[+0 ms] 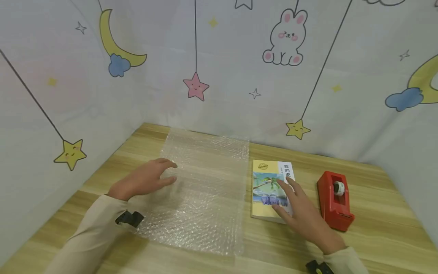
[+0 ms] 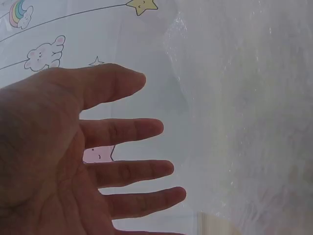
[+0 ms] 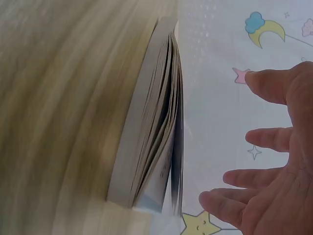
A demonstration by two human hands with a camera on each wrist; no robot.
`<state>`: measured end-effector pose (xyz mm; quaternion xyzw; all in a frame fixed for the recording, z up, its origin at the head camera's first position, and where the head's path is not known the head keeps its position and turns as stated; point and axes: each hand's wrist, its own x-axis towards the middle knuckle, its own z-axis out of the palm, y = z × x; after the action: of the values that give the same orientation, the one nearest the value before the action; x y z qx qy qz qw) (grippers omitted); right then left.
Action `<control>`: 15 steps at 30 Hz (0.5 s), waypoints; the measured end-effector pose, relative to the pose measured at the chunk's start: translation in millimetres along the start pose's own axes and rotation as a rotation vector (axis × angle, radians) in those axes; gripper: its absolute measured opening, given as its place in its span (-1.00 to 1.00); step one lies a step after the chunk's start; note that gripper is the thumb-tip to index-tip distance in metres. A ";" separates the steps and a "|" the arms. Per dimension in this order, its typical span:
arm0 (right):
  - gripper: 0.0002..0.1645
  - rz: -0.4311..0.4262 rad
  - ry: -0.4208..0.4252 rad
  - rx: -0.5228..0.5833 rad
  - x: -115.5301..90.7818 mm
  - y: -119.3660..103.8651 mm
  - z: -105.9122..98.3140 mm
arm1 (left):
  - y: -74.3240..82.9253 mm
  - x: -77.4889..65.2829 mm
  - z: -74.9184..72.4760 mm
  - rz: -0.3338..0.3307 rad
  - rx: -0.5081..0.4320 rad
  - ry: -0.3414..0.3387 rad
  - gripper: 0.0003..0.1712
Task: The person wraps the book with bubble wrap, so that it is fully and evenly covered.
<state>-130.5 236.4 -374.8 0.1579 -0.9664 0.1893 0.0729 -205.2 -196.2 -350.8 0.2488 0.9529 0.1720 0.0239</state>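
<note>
A clear sheet of bubble wrap (image 1: 205, 190) lies spread over the middle of the wooden table. My left hand (image 1: 147, 179) hovers over its left edge, fingers spread and holding nothing; the left wrist view shows the same hand (image 2: 98, 161) with its fingers apart. To the right of the sheet lies a paperback book (image 1: 268, 190) with a yellow, white and blue cover. Over the book's right side is my right hand (image 1: 302, 217), its fingers extended. In the right wrist view the book (image 3: 146, 127) shows its page edges, with the hand (image 3: 264, 171) apart from it.
A red tape dispenser (image 1: 337, 201) with a small roll of tape stands right of the book. White cloth (image 1: 232, 106) printed with stars, moons and a rabbit hangs behind and beside the wooden table (image 1: 386, 213).
</note>
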 end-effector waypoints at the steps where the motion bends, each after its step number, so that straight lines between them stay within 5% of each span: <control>1: -0.16 -0.008 0.000 0.006 0.0 -1.8 0.8 | -2.5 -0.4 -1.0 0.005 -0.002 0.005 -0.49; 15: -0.30 -0.153 0.017 0.173 5.4 -27.3 21.0 | -43.1 9.7 -6.9 0.007 -0.133 0.005 -0.59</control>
<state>-128.2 202.7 -383.7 0.2352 -0.9310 0.2671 0.0812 -234.7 -228.9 -358.6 0.2495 0.9386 0.2355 0.0376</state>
